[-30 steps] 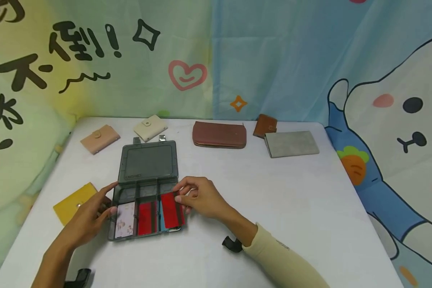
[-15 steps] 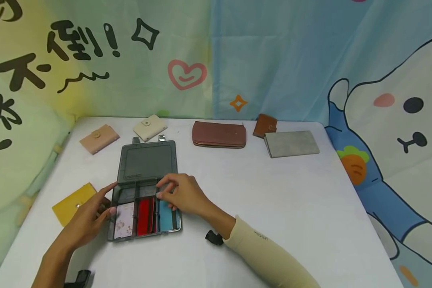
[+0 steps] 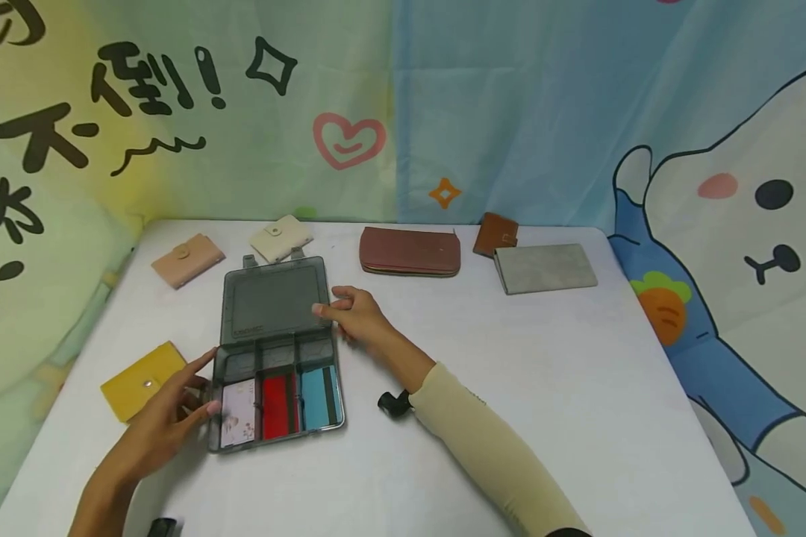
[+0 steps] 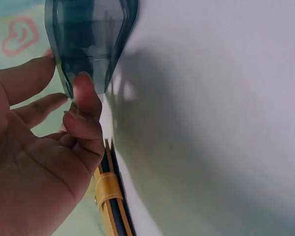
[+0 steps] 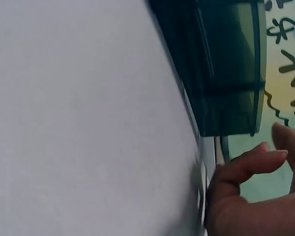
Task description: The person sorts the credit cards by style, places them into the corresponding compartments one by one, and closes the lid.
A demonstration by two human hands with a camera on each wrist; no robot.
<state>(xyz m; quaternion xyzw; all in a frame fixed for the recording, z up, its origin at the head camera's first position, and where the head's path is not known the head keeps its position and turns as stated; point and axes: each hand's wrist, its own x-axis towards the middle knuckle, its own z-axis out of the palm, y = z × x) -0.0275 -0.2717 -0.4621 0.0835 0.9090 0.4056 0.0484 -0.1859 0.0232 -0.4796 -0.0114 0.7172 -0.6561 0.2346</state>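
A dark translucent divided box (image 3: 275, 441) lies on the white table, its lid (image 3: 275, 298) folded back. White patterned cards (image 3: 239, 412), red cards (image 3: 279, 405) and blue cards (image 3: 319, 397) fill its front compartments. My left hand (image 3: 156, 429) holds the box's left side, the index finger at the hinge corner and the thumb nearer the front; in the left wrist view, fingers touch the end wall (image 4: 96, 39). By the lid's right edge is my right hand (image 3: 359, 319), thumb over that edge. The right wrist view shows its bent fingers (image 5: 253, 164) apart, with no card between them.
A yellow wallet (image 3: 137, 379) lies beside the left hand. Along the back are a pink wallet (image 3: 188, 261), a cream wallet (image 3: 280, 239), a maroon wallet (image 3: 410, 251), a small brown wallet (image 3: 495, 233) and a grey wallet (image 3: 545, 268). A printed cloth hangs behind.
The right hand has let go of a red card, which was over the blue ones, and moved back to the lid. The box has shifted slightly right; the lid's far edge appears slightly higher.
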